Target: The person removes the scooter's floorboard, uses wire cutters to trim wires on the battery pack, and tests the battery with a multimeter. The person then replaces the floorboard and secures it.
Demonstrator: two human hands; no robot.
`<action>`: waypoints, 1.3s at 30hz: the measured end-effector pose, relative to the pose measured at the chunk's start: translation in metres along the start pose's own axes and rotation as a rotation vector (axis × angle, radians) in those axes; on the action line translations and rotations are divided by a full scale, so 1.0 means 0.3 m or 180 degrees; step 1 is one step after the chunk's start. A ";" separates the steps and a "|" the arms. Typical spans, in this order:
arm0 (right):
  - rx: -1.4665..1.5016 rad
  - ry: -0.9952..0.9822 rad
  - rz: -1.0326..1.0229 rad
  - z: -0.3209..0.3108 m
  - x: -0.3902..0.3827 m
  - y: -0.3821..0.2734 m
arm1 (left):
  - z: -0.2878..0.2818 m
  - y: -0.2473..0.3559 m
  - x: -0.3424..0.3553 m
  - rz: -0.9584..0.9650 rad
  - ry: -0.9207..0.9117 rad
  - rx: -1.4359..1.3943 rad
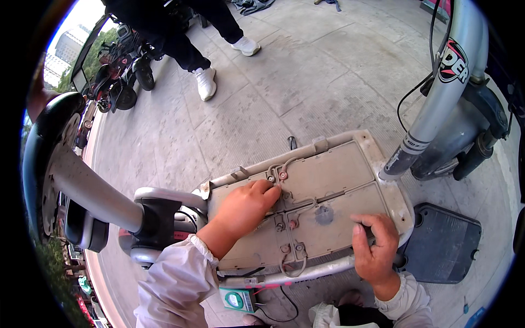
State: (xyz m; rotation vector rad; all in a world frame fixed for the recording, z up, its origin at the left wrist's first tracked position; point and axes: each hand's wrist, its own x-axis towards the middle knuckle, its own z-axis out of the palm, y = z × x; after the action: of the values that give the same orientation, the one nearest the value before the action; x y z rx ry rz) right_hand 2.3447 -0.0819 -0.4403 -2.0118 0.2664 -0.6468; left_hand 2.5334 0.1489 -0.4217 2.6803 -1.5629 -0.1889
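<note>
In front of me is the dusty tan battery pack of an electric scooter, set in a metal frame. Short cables link bolted terminals down its middle. My left hand reaches over the pack with its fingers curled down by the upper terminals. Its fingertips are mostly hidden, so what they pinch does not show. At the pack's near right side rests my right hand, index finger and thumb apart, nothing visible between them.
A green-and-white meter with a black lead lies below the frame. A dark cover panel is on the paving at right. The seat post and steering column flank the pack. A person in white shoes stands beyond, near parked scooters.
</note>
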 end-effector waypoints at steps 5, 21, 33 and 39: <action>0.0019 0.0037 -0.0035 0.007 -0.005 0.001 | -0.038 0.087 -0.015 -0.0380 -0.0523 0.0289; -0.0841 -0.1437 -0.1174 0.028 -0.056 -0.178 | -0.090 0.276 -0.349 -0.0401 0.0292 -0.1086; -0.1436 -0.1504 -0.1344 0.124 -0.085 -0.192 | -0.019 0.338 -0.330 -0.0542 0.0623 -0.0888; -0.1626 -0.1665 -0.1072 0.136 -0.067 -0.195 | -0.032 0.314 -0.331 -0.0543 0.0459 -0.0991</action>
State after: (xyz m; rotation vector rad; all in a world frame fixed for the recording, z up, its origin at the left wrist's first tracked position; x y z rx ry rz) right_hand 2.3455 -0.0131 -0.4126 -2.6656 -0.2537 -0.2382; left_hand 2.4047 0.1883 -0.3951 2.5164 -1.1579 -0.2177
